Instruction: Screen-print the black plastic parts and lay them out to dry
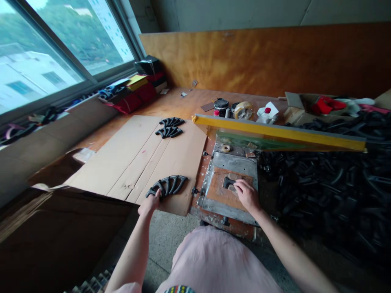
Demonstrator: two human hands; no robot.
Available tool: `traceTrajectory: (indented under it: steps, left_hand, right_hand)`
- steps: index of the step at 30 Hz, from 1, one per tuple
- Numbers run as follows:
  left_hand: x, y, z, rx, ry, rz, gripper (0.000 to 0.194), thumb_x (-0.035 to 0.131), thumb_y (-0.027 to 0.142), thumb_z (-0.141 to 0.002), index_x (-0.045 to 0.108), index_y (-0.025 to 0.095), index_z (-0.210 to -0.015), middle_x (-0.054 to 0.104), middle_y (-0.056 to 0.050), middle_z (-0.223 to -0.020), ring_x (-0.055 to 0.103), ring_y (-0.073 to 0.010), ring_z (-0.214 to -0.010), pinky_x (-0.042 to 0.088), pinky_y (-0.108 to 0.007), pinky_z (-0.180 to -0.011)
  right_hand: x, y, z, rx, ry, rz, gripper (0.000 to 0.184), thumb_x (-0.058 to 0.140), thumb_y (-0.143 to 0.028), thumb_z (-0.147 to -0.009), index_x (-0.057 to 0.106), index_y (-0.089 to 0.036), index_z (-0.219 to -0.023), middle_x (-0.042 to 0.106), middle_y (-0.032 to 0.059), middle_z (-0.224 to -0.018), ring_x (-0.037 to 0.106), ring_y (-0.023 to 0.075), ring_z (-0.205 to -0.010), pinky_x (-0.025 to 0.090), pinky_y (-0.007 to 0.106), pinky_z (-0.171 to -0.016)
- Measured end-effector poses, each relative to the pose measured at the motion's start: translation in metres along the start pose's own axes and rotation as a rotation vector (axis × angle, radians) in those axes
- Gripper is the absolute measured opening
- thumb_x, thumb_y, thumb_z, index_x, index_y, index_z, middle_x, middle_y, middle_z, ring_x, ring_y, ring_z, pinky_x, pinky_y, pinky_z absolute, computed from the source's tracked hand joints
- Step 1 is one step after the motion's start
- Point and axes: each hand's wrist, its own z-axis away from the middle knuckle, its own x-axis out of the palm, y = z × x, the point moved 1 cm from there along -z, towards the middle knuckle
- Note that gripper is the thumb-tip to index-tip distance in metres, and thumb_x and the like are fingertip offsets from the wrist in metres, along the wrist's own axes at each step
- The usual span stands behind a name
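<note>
Plywood worktop [171, 99] w/ cardboard sheet [122, 162] on left, yellow-framed screen [275, 132] raised above a metal-edged jig [229, 162], big heap of black curved parts [330, 183] on right. Right hand [247, 195] sits fingers together on a black curved part [229, 183] on the jig's wooden pad [216, 191]; can't tell if gripping. Left hand [149, 204] touches a row of black parts [166, 186] on the cardboard, grip unclear. Best keep part flat & square on pad, even pressure.

Left hand [149, 204] on curved black parts [166, 186], right hand [247, 196] on black piece [228, 182], in metal-framed jig [229, 164]
</note>
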Motion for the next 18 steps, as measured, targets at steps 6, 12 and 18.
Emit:
traceTrajectory:
  steps: [6,12,18]
  left_hand:
    - [0.027,0.027,0.048,0.235,0.323,-0.026,0.061,0.042,0.058,-0.09,0.052,0.017,-0.134,0.053,-0.018,-0.138,0.05,-0.0329,-0.126,0.039,-0.045,-0.103]
    - [0.059,0.052,0.054,0.266,0.324,-0.068,0.06,0.053,0.058,-0.085,0.058,0.021,-0.132,0.047,-0.014,-0.147,0.041,-0.0356,-0.133,0.033,-0.051,-0.106]
    - [0.059,0.043,0.032,0.282,0.275,-0.019,0.055,0.062,0.057,-0.079,0.065,0.023,-0.122,0.056,-0.01,-0.14,0.041,-0.0374,-0.132,0.03,-0.053,-0.107]
  right_hand:
    - [0.009,-0.006,-0.004,-0.123,-0.041,0.199,0.027,0.048,-0.02,-0.095,0.067,-0.019,-0.114,0.063,0.011,-0.127,0.055,0.0258,-0.121,0.044,0.044,-0.103]
    - [0.014,-0.03,0.0,-0.321,-0.342,0.094,0.039,0.056,-0.03,-0.093,0.06,-0.018,-0.13,0.061,0.0114,-0.133,0.051,0.0286,-0.129,0.04,0.052,-0.109]
    - [-0.027,-0.009,0.007,-0.011,-0.238,-0.169,0.03,0.047,-0.04,-0.096,0.073,-0.025,-0.1,0.076,0.0042,-0.096,0.073,0.0195,-0.087,0.06,0.026,-0.076]
